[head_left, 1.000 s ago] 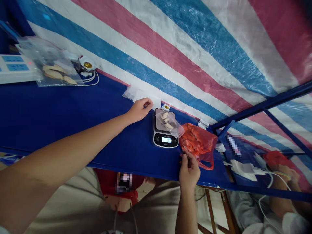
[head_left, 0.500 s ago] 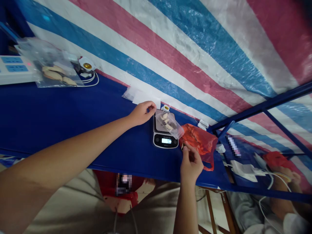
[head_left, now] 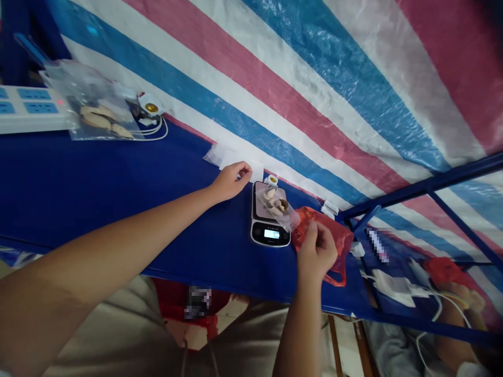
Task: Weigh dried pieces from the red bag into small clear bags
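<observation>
A small kitchen scale with a lit display stands on the blue tabletop. On its pan lies a clear zip bag with several pale, sliced-looking dried pieces and a darker brown one at its right side. Just left of the pan hovers my left hand, fingers curled in and nothing visible in them. My right hand is over a red plastic bag to the right of the scale. Its thumb and forefinger are pinched together; whether something small is between them is hidden.
Behind my left hand lie white paper and empty clear bags. A power strip and a bag of larger pale pieces sit far left. Blue frame bars rise at right; beyond them are cables and another person's arm.
My right hand has moved right and slightly up from beside the scale to over the red bag. A darker piece now shows at the clear bag on the scale. My left hand is nearly still.
</observation>
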`<move>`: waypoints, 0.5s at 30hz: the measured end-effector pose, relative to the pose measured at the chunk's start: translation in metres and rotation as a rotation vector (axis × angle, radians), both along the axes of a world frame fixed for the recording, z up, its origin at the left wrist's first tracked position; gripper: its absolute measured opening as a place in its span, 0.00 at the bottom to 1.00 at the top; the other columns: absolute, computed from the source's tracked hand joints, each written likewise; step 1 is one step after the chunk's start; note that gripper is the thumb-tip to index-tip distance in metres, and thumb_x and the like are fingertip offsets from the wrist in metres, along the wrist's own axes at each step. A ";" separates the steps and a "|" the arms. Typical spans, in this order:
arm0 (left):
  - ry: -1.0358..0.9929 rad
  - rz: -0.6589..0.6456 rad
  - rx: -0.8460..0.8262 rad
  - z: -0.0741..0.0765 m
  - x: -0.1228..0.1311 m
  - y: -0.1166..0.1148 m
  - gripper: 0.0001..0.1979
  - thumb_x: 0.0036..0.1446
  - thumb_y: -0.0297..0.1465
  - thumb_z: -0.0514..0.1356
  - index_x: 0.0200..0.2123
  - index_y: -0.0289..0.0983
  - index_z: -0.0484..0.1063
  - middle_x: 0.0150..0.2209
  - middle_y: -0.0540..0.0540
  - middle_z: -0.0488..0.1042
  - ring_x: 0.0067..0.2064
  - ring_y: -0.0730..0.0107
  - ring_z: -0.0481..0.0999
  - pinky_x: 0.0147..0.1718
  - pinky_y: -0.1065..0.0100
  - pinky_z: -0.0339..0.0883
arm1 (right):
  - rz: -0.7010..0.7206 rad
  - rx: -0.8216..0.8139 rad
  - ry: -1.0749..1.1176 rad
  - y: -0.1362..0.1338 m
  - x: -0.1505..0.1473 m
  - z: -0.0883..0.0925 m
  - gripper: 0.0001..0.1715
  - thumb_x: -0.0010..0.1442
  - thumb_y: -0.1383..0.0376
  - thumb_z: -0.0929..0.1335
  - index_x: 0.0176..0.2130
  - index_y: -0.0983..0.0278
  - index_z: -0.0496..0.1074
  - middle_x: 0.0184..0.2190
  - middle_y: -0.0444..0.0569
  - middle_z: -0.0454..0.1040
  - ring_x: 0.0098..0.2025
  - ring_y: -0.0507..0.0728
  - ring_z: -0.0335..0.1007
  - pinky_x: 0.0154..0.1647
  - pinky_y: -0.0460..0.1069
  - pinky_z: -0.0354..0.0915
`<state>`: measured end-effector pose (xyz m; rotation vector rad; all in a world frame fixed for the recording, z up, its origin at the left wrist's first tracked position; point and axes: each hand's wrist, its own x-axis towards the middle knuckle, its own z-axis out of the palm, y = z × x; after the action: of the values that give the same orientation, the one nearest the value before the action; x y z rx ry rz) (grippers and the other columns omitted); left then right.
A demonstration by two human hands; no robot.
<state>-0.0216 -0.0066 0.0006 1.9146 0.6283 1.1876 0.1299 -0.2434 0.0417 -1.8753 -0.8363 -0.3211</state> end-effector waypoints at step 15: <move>-0.009 0.228 -0.094 0.022 -0.006 -0.001 0.31 0.53 0.39 0.64 0.18 0.40 0.41 0.19 0.55 0.41 0.23 0.78 0.44 0.24 0.66 0.41 | -0.093 0.037 0.301 -0.046 -0.017 -0.047 0.35 0.56 0.53 0.72 0.18 0.56 0.44 0.16 0.37 0.44 0.20 0.49 0.40 0.20 0.48 0.45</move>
<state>-0.0279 -0.0080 0.0225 1.7932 0.9003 1.2825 0.1125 -0.2890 -0.0058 -1.8723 -0.5367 -0.1057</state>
